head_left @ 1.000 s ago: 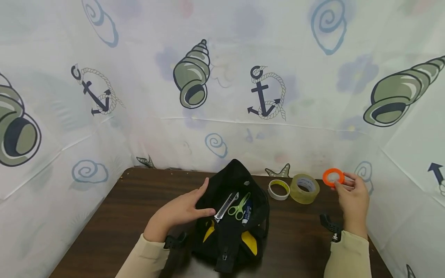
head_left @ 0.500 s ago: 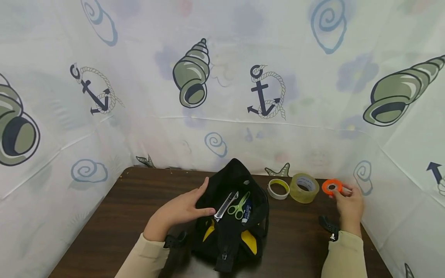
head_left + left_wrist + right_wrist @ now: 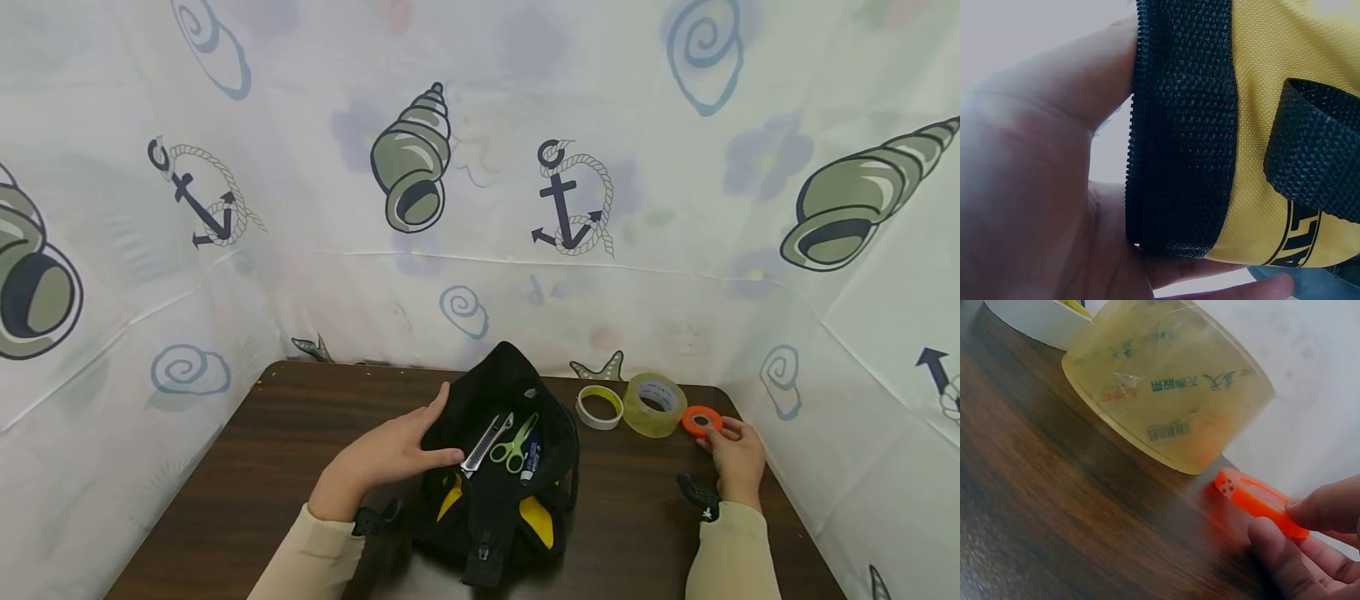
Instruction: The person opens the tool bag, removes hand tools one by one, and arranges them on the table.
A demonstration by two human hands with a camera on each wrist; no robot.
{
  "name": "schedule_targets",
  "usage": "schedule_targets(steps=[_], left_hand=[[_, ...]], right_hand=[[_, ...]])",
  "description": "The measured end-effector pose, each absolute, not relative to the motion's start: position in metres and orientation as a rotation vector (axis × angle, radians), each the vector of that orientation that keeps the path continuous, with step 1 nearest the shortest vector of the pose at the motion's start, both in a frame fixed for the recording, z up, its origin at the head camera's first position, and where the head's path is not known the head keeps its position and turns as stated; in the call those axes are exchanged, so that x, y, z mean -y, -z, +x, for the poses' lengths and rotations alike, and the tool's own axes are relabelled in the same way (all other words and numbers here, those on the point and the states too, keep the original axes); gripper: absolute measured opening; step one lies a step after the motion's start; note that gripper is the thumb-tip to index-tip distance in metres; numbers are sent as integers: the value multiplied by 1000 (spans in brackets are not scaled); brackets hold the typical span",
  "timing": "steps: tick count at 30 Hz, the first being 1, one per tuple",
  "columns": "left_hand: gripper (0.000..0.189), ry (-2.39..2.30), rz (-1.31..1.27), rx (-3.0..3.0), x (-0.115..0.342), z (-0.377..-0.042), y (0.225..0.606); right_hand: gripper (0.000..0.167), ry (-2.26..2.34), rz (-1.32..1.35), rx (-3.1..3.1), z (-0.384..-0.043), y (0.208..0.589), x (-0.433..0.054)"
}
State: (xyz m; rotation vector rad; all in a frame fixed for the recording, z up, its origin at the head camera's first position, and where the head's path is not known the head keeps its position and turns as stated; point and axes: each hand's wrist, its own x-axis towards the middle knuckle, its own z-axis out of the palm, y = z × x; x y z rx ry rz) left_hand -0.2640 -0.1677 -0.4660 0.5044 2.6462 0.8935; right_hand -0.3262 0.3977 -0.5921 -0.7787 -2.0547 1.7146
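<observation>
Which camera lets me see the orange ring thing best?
The right wrist view: the orange ring looks biggest there, pinched by the right hand, though it's seen at a slant. The head view shows it smaller, but with its round face and middle visible. The left wrist view doesn't show it at all.

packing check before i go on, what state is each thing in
Black-and-yellow tool bag, mouth open, held by left hand
Utility knife, in bag, blade position unclear
Green scissors, in bag, blades look closed
Blue tube, in bag, cap unclear
White tape roll, flat on table
Clear packing tape roll, flat on table
Orange tape roll, pinched by right hand
</observation>
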Motion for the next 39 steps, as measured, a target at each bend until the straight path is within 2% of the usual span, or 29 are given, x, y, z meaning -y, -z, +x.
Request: schedule_targets(steps=[9,29,39], left_hand=[[111,-874,514,-2655,168,-266,468],[112,-863,521,-2665,167,-263,465],[111,-865,515,-2673,169,-264,468]], right_hand=[[57,-1736,-740,2039,-323,592,-396],[50,-1450,-792,2173,-321,593,-397],[45,-1400,-713,2159,-316,579,-398]])
